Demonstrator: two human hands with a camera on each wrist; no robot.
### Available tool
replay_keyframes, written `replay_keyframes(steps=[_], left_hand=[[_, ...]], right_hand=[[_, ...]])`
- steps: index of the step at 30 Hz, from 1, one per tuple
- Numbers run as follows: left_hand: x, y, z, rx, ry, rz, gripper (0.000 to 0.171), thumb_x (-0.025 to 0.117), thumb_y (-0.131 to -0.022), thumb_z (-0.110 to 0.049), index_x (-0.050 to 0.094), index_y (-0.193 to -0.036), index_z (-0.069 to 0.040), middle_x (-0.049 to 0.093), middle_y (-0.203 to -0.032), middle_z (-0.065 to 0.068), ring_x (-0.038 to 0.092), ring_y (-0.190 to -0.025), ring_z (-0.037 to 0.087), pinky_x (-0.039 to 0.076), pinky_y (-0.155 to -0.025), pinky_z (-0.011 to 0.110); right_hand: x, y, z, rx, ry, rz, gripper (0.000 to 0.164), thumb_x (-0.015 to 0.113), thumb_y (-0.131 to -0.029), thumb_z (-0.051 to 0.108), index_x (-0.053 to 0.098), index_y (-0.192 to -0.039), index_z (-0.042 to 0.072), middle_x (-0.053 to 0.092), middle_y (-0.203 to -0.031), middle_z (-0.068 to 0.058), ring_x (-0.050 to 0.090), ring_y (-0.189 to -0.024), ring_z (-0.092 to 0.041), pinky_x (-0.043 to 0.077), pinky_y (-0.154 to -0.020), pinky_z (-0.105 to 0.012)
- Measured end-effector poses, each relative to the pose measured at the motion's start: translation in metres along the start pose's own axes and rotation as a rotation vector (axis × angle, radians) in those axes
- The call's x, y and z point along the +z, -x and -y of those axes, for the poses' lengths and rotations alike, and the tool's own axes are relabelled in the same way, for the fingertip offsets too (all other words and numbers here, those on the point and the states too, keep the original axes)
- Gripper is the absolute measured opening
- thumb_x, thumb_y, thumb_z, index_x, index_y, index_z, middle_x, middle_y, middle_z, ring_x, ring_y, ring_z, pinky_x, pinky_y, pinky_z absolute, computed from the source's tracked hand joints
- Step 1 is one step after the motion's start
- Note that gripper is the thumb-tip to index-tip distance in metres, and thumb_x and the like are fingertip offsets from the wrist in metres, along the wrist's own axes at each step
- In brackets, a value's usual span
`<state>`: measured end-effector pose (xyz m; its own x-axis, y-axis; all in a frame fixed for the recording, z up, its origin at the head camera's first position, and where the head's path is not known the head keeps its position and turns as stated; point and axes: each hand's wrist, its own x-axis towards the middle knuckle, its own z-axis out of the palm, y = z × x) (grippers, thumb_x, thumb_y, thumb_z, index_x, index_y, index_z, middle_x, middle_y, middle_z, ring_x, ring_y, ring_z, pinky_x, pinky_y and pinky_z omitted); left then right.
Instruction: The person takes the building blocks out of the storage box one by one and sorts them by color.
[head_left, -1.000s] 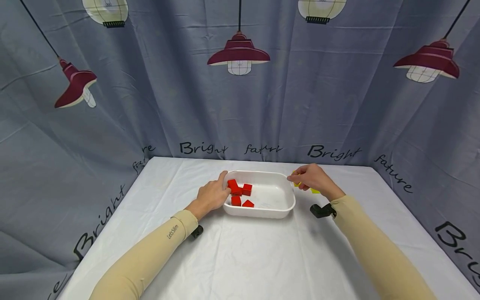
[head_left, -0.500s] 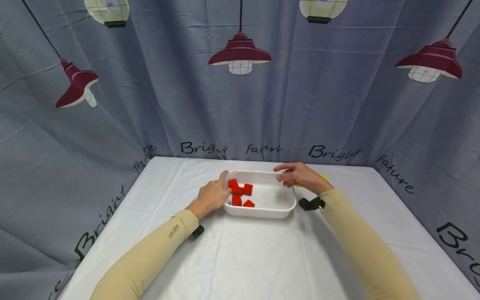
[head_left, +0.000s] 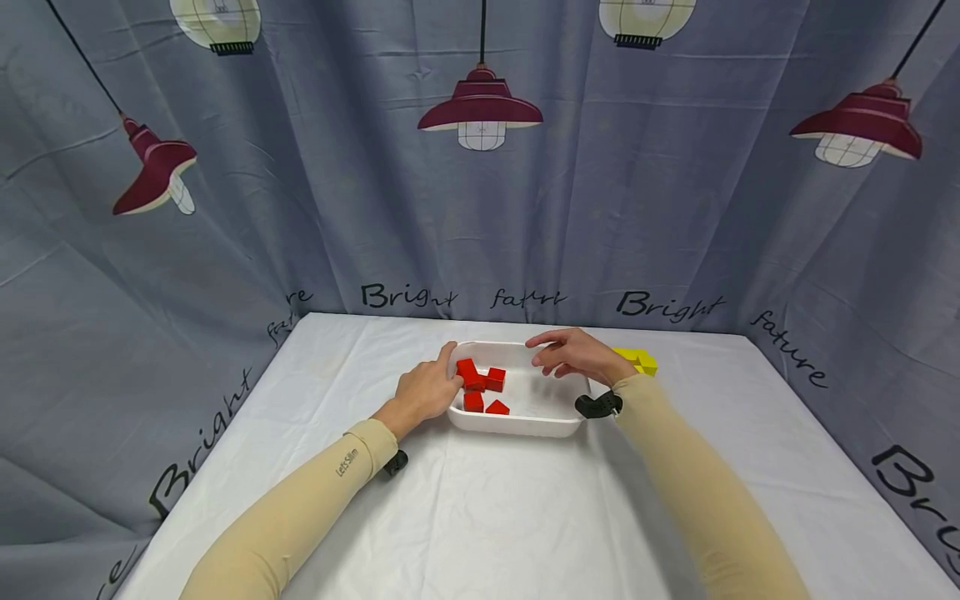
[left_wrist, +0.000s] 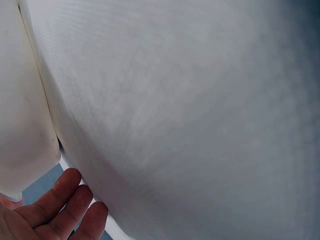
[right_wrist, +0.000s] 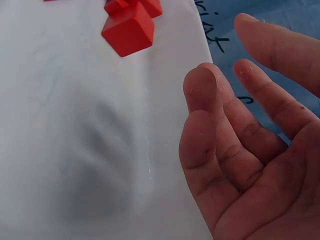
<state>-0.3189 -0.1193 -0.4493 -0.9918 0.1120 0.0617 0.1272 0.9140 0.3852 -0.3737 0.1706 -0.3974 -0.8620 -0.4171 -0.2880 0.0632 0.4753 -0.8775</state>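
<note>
Head view: the left hand [head_left: 422, 390] grips the left end of a white tray [head_left: 517, 423], red blocks [head_left: 473, 382] inside; the right hand [head_left: 581, 355] hovers above its right half. Left wrist: fingers [left_wrist: 52, 197] outside the tray. Right wrist: fingers [right_wrist: 197, 142] loosely spread.

Tub [head_left: 517, 427]: plastic by the look, smooth all over; rim & walls semi-gloss, tiny glints along an inner corner in the R wrist view. Red blocks [right_wrist: 127, 31]: smooth, clean faces, satin to low sheen; plastic or painted wood, can't tell. Yellow blocks [head_left: 637, 360]: smooth-looking, mat'l too small to judge. Tablecloth [head_left: 510, 517]: matt cloth, lightly creased. Curtain [head_left: 337, 167]: fabric, mostly matt w/ faint sheen on folds, some wrinkles; lamps [head_left: 480, 98] & lettering [head_left: 671, 307] printed flat on it. Sleeves [head_left: 300, 508]: matt, smooth cloth, approx. wrinkle-free.
</note>
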Motion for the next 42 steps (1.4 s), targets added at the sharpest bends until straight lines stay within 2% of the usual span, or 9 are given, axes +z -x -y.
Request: replay_keyframes(steps=[4,8,12,15,18,24,26,33,42], left_hand=[[0.0,0.0,0.001,-0.005,-0.001,0.002,0.065,0.046,-0.097,-0.037,0.025,-0.157,-0.025,0.068,-0.123,0.013,0.067,-0.104,0.027,0.054,-0.079,0.049],[0.0,0.001,0.0,-0.008,0.001,0.009,0.065,0.046,-0.097,-0.038,0.025,-0.158,-0.024,0.068,-0.125,0.013,0.067,-0.106,0.028,0.054,-0.081,0.049],[0.001,0.001,0.0,-0.003,-0.003,0.011,0.065,0.045,-0.097,-0.038,0.025,-0.158,-0.024,0.068,-0.124,0.013,0.067,-0.105,0.027,0.054,-0.081,0.048],[0.001,0.001,0.0,-0.002,-0.003,0.007,0.065,0.045,-0.097,-0.038,0.025,-0.157,-0.024,0.069,-0.123,0.013,0.068,-0.104,0.027,0.054,-0.079,0.048],[0.002,0.0,0.001,-0.003,-0.001,0.004,0.065,0.046,-0.097,-0.038,0.025,-0.157,-0.025,0.069,-0.122,0.012,0.067,-0.104,0.027,0.054,-0.079,0.048],[0.003,-0.001,0.001,-0.011,0.003,0.01,0.065,0.045,-0.097,-0.038,0.024,-0.158,-0.026,0.069,-0.122,0.011,0.067,-0.104,0.026,0.054,-0.08,0.047],[0.004,-0.002,0.001,-0.01,0.002,0.011,0.065,0.045,-0.097,-0.038,0.024,-0.157,-0.025,0.069,-0.121,0.011,0.067,-0.102,0.025,0.054,-0.079,0.047],[0.003,-0.001,0.001,-0.006,0.006,0.009,0.065,0.045,-0.097,-0.038,0.024,-0.157,-0.026,0.069,-0.118,0.011,0.066,-0.1,0.026,0.053,-0.078,0.047],[0.003,-0.001,0.0,-0.023,-0.002,0.015,0.065,0.045,-0.097,-0.038,0.024,-0.158,-0.026,0.069,-0.12,0.01,0.066,-0.104,0.026,0.054,-0.08,0.047]], right_hand=[[0.005,-0.007,0.001,-0.005,0.023,0.014,0.054,0.073,-0.091,0.025,0.058,-0.14,0.009,0.066,-0.122,-0.018,0.061,-0.112,-0.043,0.049,-0.098,-0.05],[0.01,-0.014,0.0,-0.003,0.036,0.037,0.052,0.072,-0.091,0.022,0.059,-0.14,0.009,0.066,-0.123,-0.02,0.063,-0.102,-0.035,0.05,-0.091,-0.045],[0.014,-0.019,-0.002,0.01,0.024,0.031,0.05,0.074,-0.089,0.02,0.062,-0.137,0.01,0.069,-0.113,-0.014,0.063,-0.093,-0.028,0.051,-0.088,-0.042],[0.015,-0.022,-0.003,0.018,0.033,0.029,0.048,0.074,-0.09,0.02,0.063,-0.136,0.01,0.07,-0.105,-0.006,0.063,-0.091,-0.027,0.051,-0.086,-0.041],[0.016,-0.024,-0.002,0.024,0.052,0.034,0.046,0.072,-0.09,0.02,0.064,-0.135,0.011,0.07,-0.104,-0.004,0.063,-0.092,-0.029,0.051,-0.086,-0.042],[0.016,-0.03,-0.005,0.019,0.1,0.064,0.04,0.072,-0.09,0.019,0.068,-0.129,0.013,0.07,-0.104,-0.012,0.064,-0.09,-0.033,0.05,-0.077,-0.037],[0.018,-0.033,-0.007,0.029,0.124,0.074,0.037,0.073,-0.089,0.02,0.07,-0.126,0.015,0.07,-0.101,-0.014,0.063,-0.087,-0.031,0.048,-0.072,-0.033],[0.026,-0.037,-0.01,0.051,0.193,0.101,0.037,0.075,-0.087,0.022,0.07,-0.123,0.017,0.069,-0.085,-0.007,0.056,-0.071,-0.021,0.041,-0.063,-0.029],[0.034,-0.044,-0.016,0.056,0.233,0.084,0.038,0.08,-0.084,0.023,0.072,-0.121,0.017,0.066,-0.075,-0.004,0.055,-0.064,-0.019,0.043,-0.06,-0.026]])
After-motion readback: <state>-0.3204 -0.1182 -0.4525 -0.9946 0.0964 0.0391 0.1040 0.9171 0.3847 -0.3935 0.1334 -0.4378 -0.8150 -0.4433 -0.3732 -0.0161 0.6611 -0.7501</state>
